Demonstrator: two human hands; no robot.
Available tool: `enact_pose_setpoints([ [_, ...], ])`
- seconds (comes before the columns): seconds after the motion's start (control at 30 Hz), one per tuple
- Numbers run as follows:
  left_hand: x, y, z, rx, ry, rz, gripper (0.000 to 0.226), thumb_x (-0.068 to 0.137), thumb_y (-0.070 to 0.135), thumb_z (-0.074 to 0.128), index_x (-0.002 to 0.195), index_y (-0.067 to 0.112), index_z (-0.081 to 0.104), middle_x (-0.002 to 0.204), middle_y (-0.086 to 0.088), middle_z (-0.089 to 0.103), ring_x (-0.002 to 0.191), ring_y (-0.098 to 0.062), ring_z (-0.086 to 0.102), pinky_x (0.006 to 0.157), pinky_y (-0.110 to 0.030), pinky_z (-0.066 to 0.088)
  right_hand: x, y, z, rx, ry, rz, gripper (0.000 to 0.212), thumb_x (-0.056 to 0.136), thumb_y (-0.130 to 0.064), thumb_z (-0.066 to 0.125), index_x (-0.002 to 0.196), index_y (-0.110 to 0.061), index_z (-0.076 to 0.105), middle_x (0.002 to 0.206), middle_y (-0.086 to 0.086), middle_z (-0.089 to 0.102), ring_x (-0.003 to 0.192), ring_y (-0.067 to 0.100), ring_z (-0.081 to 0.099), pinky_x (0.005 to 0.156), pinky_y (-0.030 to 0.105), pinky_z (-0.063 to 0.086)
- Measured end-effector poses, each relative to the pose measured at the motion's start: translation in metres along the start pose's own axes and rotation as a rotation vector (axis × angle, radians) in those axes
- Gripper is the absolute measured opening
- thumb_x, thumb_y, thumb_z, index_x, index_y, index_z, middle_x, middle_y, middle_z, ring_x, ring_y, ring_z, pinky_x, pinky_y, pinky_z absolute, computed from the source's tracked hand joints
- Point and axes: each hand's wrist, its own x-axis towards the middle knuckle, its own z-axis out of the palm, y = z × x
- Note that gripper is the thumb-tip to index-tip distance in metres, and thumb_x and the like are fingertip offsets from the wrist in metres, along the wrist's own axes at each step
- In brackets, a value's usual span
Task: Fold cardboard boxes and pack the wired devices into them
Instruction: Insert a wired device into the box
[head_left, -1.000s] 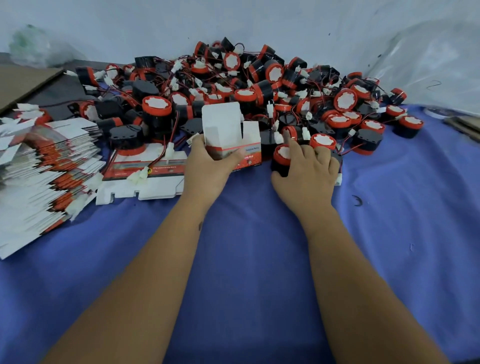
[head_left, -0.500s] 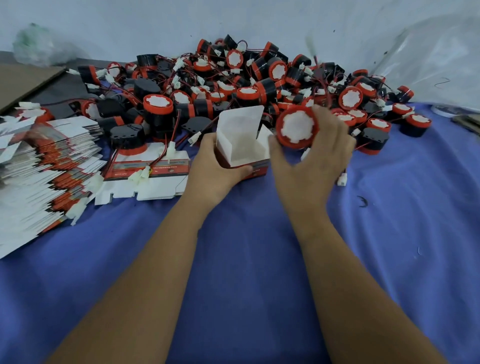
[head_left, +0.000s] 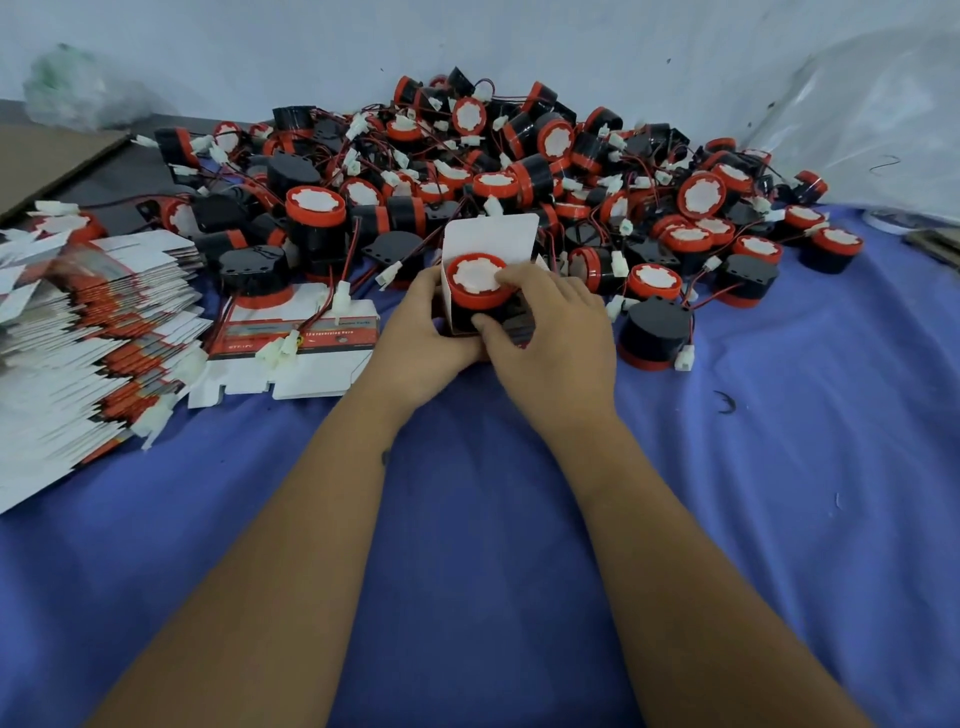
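Right fingers (head_left: 511, 278): I see them curled over the device (head_left: 479, 283), thumb against its black side.
Left hand (head_left: 421, 332): wraps the box (head_left: 491, 244) from nine o'clock.
Device: half inside the open box, red face up.
Device pile (head_left: 519, 171): twelve o'clock.
Flat boxes (head_left: 88, 332): nine o'clock on blue cloth (head_left: 467, 519).

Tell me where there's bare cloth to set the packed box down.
Bare blue cloth lies right of the right hand, below the lone device, and near the front edge between the arms. Crowded: the device pile behind, and the flat boxes on the left.
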Motion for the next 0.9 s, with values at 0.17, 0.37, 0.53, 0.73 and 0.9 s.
enact_pose_setpoints([
  [0.17,0.003,0.002,0.003,-0.174,0.019,-0.077,0.043,0.095,0.024,0.058,0.136,0.030,0.046,0.124,0.011,0.062,0.110,-0.001,0.059,0.084,-0.015,0.049,-0.002,0.000,-0.001,0.028,-0.075,0.021,0.032,0.092,-0.037,0.050,0.107,-0.023,0.075,0.093,-0.014,0.068,0.104,0.014,0.051,0.084,0.024,0.021],
  [0.37,0.003,0.003,0.007,-0.133,0.155,-0.110,0.025,0.093,0.017,0.056,0.101,0.040,0.062,0.103,0.010,0.071,0.098,-0.009,0.065,0.082,-0.028,0.053,0.007,-0.007,-0.005,0.528,0.287,0.261,0.013,0.094,-0.011,0.050,0.092,-0.012,0.062,0.100,0.001,0.055,0.087,0.002,0.050,0.079,0.016,0.041],
  [0.53,-0.003,0.007,0.006,-0.140,0.145,-0.111,0.035,0.088,0.017,0.052,0.087,0.047,0.068,0.086,0.017,0.072,0.084,-0.004,0.065,0.066,-0.019,0.050,0.014,0.001,-0.009,0.699,0.022,0.678,0.017,0.103,-0.028,0.041,0.109,-0.023,0.057,0.103,-0.008,0.063,0.097,0.011,0.058,0.087,0.027,0.048],
  [0.73,-0.005,0.011,0.009,-0.088,0.117,-0.092,0.029,0.090,0.014,0.057,0.114,0.026,0.065,0.109,0.003,0.068,0.090,-0.006,0.064,0.066,-0.017,0.046,0.027,0.004,-0.009,1.198,-0.022,0.990,0.027,0.102,-0.032,0.049,0.114,-0.013,0.064,0.083,0.000,0.069,0.083,0.018,0.065,0.078,0.031,0.053],
  [0.9,-0.003,0.008,0.011,0.015,0.159,-0.068,0.028,0.090,0.017,0.058,0.115,0.028,0.062,0.103,0.013,0.067,0.090,-0.001,0.063,0.061,-0.013,0.045,0.022,-0.001,-0.018,0.825,0.239,0.487,0.019,0.098,-0.005,0.053,0.111,-0.013,0.066,0.083,-0.005,0.068,0.083,0.002,0.065,0.080,0.016,0.050],
])
